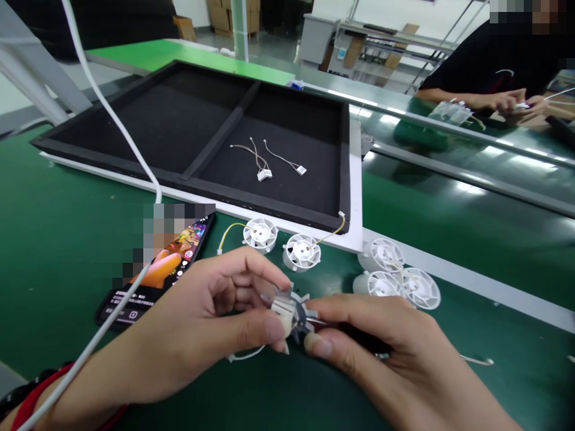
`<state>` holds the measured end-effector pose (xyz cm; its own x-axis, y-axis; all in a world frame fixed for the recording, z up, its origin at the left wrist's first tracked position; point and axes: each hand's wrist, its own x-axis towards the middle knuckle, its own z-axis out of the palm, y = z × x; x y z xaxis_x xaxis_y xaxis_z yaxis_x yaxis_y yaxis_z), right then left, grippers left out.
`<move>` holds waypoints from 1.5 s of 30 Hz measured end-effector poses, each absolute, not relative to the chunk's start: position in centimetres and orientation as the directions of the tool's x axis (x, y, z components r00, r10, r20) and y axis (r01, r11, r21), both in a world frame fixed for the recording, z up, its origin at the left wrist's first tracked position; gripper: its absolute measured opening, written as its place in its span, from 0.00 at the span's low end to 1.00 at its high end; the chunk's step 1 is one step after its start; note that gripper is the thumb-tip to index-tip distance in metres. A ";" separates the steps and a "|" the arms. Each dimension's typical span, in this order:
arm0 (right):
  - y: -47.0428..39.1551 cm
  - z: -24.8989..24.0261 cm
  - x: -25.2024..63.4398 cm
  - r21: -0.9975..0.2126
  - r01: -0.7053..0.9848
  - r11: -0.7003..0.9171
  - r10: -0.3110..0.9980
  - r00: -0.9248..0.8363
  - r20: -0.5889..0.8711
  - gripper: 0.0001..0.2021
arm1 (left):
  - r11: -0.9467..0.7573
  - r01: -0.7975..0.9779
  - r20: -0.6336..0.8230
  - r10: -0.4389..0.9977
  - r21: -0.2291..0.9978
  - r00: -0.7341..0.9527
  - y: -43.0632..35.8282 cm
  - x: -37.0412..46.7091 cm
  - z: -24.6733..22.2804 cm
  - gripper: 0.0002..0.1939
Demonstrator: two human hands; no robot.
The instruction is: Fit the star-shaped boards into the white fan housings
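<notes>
Between my hands is a small grey-bladed fan wheel (300, 315) with a pale hub piece on its left side. My left hand (224, 317) pinches it from the left, thumb on the pale piece and index finger above. At its right edge, the thumb and index finger of my right hand (386, 341) close on the blades. Something thin and silvery shows between those fingertips; I cannot make out its kind. Just beyond lie two white fan housings, one with a yellow lead (260, 234) and one near the tray corner (302, 252). A connector lead (248, 355) shows under my left hand.
Several white housings (420, 288) cluster beyond my right hand. A black divided tray (220, 140) holds wire leads (283, 157). A lit phone (175, 257) lies left, with a white cable (119, 123) hanging across the view. Another person's hands (516, 105) work across the bench.
</notes>
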<state>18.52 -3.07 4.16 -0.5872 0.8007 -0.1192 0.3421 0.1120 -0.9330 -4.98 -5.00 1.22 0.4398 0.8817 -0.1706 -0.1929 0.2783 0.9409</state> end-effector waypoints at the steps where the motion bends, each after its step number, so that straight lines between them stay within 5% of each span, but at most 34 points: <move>1: -3.0 4.1 18.6 -0.941 0.312 0.131 0.791 -0.605 -0.090 0.10 | 0.306 -0.238 -0.172 0.873 0.922 0.457 -4.9 -5.0 1.2 0.08; 8: -3.0 4.7 18.5 -0.906 0.394 0.155 0.791 -0.599 -0.125 0.15 | 0.316 -0.250 -0.184 0.879 0.915 0.440 -5.0 -5.0 1.3 0.07; 12: -3.2 5.2 18.2 -0.854 0.505 0.123 0.812 -0.547 -0.206 0.14 | 0.152 -0.047 -0.131 0.944 0.987 0.303 -5.5 -4.7 1.4 0.08; 15: -3.1 5.0 18.5 -0.849 0.512 0.134 0.849 -0.500 -0.168 0.16 | -0.102 0.163 0.064 0.972 0.981 0.225 -5.4 -4.7 1.6 0.09; 18: -2.7 4.7 19.4 -0.861 0.483 0.158 0.911 -0.408 -0.062 0.16 | -0.371 0.496 0.329 0.928 0.785 0.173 -4.8 -5.4 1.9 0.08; 21: -2.3 4.4 20.1 -0.878 0.450 0.162 0.944 -0.330 0.005 0.14 | -0.516 0.652 0.414 0.851 0.555 0.322 -4.0 -6.5 2.0 0.08; 27: -3.2 3.6 18.3 -0.905 0.327 0.273 0.685 -0.726 -0.056 0.09 | -0.722 0.602 0.353 0.692 0.341 0.630 -3.3 -7.0 1.0 0.22; 30: -3.8 3.0 17.5 -0.862 0.335 0.381 0.566 -0.822 -0.069 0.10 | -0.754 0.595 0.315 0.657 0.279 0.685 -3.4 -6.3 0.5 0.20; 35: -3.5 3.2 17.9 -0.880 0.352 0.318 0.594 -0.797 -0.105 0.10 | -0.792 0.579 0.288 0.610 0.195 0.738 -3.4 -5.7 0.4 0.20; 41: -1.9 3.6 18.7 -0.899 0.438 -0.006 0.771 -0.570 -0.283 0.14 | -0.759 0.563 0.215 0.640 0.327 0.738 -3.4 -5.8 0.8 0.19; 45: -0.8 2.5 19.2 -0.882 0.438 -0.176 0.776 -0.489 -0.398 0.18 | -0.759 0.561 0.189 0.636 0.331 0.748 -3.6 -5.7 0.5 0.22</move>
